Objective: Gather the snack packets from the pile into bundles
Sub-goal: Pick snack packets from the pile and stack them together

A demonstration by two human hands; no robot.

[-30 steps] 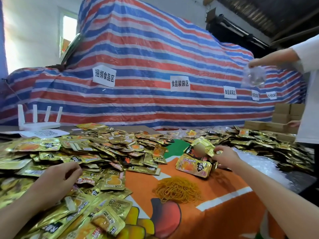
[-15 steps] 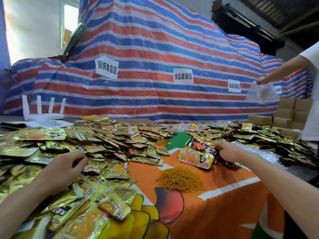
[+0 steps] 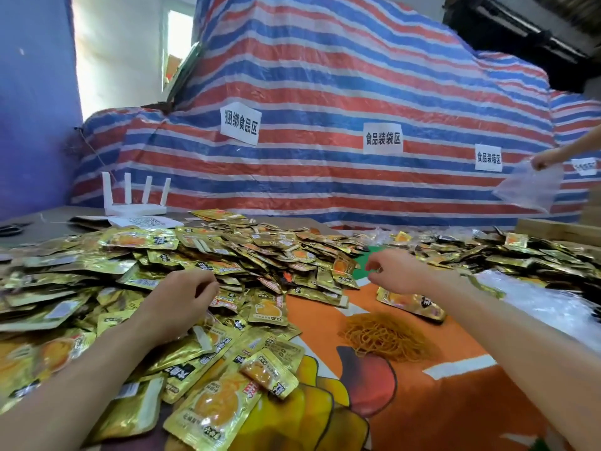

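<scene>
Left hand (image 3: 177,301) curls over packets (image 3: 266,252), grip hidden; right hand (image 3: 393,271) loosely curled, empty.

R hand (image 3: 395,271) let go of packet bundle (image 3: 413,302), now empty.

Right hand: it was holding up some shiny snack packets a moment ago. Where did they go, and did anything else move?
The right hand set its gold packet bundle down on the orange cloth, let go and moved left toward the big pile, fingers now empty. The left hand stayed resting on the pile, and the rubber bands stayed put.
</scene>
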